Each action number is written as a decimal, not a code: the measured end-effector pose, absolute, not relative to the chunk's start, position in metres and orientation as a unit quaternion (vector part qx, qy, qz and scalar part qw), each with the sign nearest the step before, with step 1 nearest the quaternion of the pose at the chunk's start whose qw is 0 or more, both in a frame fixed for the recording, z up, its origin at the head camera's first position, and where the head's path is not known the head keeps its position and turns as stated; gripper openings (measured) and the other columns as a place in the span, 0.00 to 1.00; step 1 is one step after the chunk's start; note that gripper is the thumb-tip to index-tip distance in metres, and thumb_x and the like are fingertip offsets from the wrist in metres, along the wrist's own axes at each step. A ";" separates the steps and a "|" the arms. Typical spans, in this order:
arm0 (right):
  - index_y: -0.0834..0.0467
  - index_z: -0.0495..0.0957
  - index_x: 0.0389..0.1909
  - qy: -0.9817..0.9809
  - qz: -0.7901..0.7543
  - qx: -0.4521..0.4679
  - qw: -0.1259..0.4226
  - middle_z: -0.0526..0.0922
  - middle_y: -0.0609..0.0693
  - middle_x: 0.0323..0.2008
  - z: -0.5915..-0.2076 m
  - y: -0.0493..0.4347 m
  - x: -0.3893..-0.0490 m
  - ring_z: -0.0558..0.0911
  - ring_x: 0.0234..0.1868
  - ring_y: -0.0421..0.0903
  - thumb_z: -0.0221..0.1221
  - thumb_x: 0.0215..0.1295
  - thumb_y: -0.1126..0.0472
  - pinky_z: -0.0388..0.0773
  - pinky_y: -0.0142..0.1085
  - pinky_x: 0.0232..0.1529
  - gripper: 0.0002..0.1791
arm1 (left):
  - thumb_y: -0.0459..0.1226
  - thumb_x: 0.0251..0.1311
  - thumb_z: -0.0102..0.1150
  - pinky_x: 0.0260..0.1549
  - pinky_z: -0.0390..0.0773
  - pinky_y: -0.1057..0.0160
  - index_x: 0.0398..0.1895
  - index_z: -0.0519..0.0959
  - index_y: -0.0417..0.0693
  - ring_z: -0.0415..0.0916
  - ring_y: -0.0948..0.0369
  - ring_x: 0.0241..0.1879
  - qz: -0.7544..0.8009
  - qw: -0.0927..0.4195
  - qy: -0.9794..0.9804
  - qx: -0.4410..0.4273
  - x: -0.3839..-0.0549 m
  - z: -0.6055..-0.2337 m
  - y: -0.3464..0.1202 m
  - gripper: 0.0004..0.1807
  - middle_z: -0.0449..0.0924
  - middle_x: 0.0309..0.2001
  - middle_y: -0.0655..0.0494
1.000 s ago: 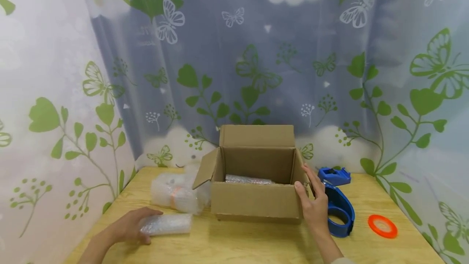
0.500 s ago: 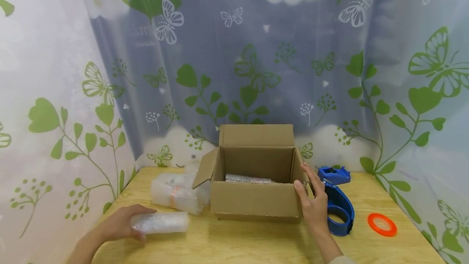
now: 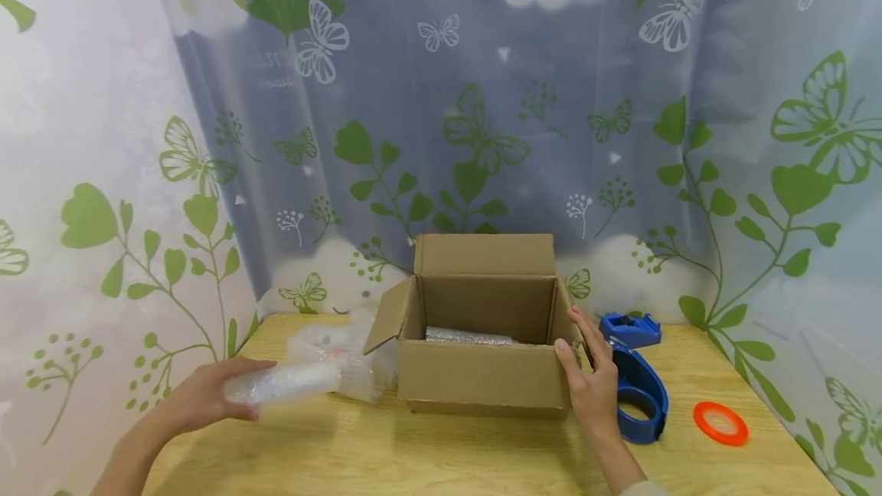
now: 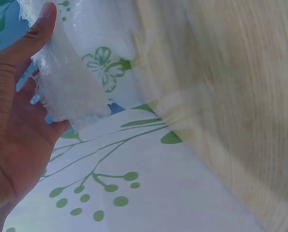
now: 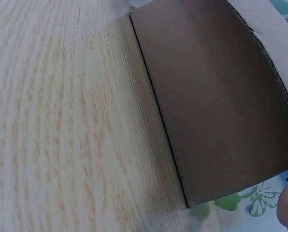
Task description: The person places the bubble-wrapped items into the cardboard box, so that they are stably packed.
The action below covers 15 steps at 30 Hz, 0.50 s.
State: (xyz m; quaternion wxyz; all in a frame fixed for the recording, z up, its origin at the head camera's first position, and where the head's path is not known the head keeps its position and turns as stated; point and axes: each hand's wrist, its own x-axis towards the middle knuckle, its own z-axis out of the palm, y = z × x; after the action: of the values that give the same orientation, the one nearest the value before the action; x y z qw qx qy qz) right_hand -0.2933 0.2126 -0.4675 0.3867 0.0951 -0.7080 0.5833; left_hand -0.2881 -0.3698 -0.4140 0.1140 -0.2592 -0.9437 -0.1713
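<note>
Left hand: your left hand (image 3: 207, 396) has a bubble-wrapped roll (image 3: 292, 383), thumb on one side and the other fingers (image 4: 30, 89) on the far side, so they're only as wide as the roll.
Bubble-wrapped roll: it's up off the counter (image 3: 358, 461), left of the box, with a shadow underneath (bit blurry from the head cam, but the left wrist view shows its ragged edge fine). Its far end overlaps the loose bundle behind it from the head view; can't tell if the two touch.
Right hand: your right hand (image 3: 591, 387) is on the front right corner of the box, thumb at the front rim and fingers along the right side, holding that corner. The right wrist view only catches a fingertip at its edge.
Cardboard box: the cardboard box (image 3: 482, 377) sits mid-counter with its top open, back flap up and left flap splayed outward.
Inside the box: you've got another wrapped piece (image 3: 468, 337) in there, showing just above the front rim.
Bundle: a loose bubble-wrap bundle (image 3: 368, 373) lies just left of the box, a bit of orange band (image 3: 336, 356) peeking out.
Right side: a small blue tape dispenser (image 3: 630, 331) sits toward the back, a bigger blue dispenser (image 3: 646, 381) right beside your right hand, and an orange ring (image 3: 704, 425) flat on the counter farther right.
Backdrop: butterfly-and-leaf curtain (image 3: 448, 98) all around.
</note>
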 end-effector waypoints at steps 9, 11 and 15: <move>0.51 0.76 0.71 -0.704 0.588 0.094 0.387 0.73 0.50 0.73 -0.467 0.214 -0.293 0.66 0.76 0.44 0.65 0.69 0.67 0.40 0.59 0.80 0.29 | 0.52 0.48 0.81 0.48 0.81 0.35 0.65 0.81 0.48 0.81 0.35 0.54 -0.200 0.141 -0.938 -0.246 -0.288 -0.389 -0.363 0.40 0.83 0.60 0.41; 0.50 0.76 0.71 -0.706 0.587 0.093 0.386 0.73 0.49 0.73 -0.468 0.214 -0.293 0.66 0.76 0.42 0.65 0.70 0.67 0.39 0.59 0.81 0.29 | 0.52 0.49 0.81 0.49 0.80 0.32 0.65 0.81 0.48 0.80 0.33 0.55 -0.206 0.137 -0.939 -0.239 -0.287 -0.386 -0.362 0.39 0.82 0.61 0.39; 0.49 0.76 0.71 -0.708 0.585 0.093 0.384 0.73 0.46 0.73 -0.467 0.213 -0.293 0.66 0.76 0.38 0.64 0.71 0.65 0.41 0.58 0.81 0.29 | 0.50 0.51 0.80 0.51 0.78 0.30 0.67 0.79 0.46 0.77 0.31 0.57 -0.218 0.132 -0.940 -0.228 -0.286 -0.378 -0.359 0.39 0.80 0.62 0.36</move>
State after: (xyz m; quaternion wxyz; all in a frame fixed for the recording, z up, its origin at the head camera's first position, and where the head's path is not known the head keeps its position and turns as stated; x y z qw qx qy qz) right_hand -0.2930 0.2130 -0.4672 0.3843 0.0930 -0.7083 0.5848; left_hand -0.2860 -0.3586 -0.3782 0.1319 -0.2277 -0.9398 -0.2178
